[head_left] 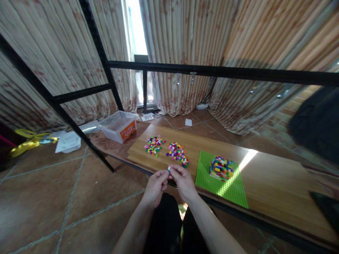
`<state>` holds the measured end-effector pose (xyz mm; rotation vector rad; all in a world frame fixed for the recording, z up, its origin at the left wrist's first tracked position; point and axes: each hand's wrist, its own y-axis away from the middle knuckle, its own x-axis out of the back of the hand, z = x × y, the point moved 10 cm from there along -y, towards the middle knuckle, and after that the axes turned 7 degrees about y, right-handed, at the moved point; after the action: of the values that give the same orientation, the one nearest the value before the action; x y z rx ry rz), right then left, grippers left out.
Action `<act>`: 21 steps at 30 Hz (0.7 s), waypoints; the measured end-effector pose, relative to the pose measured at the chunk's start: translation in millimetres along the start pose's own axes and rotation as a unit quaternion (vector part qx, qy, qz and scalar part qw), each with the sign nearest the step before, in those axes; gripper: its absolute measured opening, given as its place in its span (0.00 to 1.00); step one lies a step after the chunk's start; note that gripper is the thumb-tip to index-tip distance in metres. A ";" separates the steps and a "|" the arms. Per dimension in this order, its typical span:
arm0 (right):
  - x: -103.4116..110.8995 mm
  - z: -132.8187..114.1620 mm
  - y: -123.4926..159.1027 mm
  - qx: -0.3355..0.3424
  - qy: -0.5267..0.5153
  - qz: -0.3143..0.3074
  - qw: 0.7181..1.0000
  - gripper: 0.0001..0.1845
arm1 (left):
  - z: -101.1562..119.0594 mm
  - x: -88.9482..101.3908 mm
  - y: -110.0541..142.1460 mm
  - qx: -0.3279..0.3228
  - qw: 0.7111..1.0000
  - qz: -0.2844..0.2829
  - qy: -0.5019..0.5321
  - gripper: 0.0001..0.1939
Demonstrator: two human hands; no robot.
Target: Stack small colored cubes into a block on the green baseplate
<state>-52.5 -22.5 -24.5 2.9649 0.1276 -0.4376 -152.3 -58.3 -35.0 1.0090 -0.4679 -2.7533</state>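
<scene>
My left hand [156, 186] and my right hand [183, 180] meet at the near edge of the wooden table [267, 183], fingers pinched together on a small toy brick [168, 169]. Just beyond them lie two heaps of small multicoloured bricks, one heap on the left [154, 145] and the other [177, 152] closer to my hands. To the right, a green baseplate [206, 169] carries a multicoloured block built of bricks [221, 168].
A clear plastic box with an orange label [120, 126] stands on the table's far left end. Black metal frame bars [212, 71] cross in front of curtains. Papers and a yellow toy [29, 141] lie on the tiled floor at left. A dark object [317, 120] sits at right.
</scene>
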 end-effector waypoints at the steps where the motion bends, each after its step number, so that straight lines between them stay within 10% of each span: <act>1: 0.8 0.0 1.8 -0.002 0.001 0.001 1.000 0.16 | -0.4 0.4 0.8 -0.004 1.000 0.005 0.000 0.16; 14: 6.6 2.1 3.8 0.029 0.112 0.029 0.993 0.20 | 2.1 2.9 7.2 -0.034 0.993 0.018 -0.114 0.17; 21: 29.4 -32.6 -29.4 0.116 0.417 0.085 0.897 0.13 | -16.3 18.7 8.8 0.015 0.999 0.043 -0.016 0.13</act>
<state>-18.4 13.3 -5.9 3.1187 -0.1081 0.9187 -155.3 -75.2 -54.9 0.9311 -0.5444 -2.6974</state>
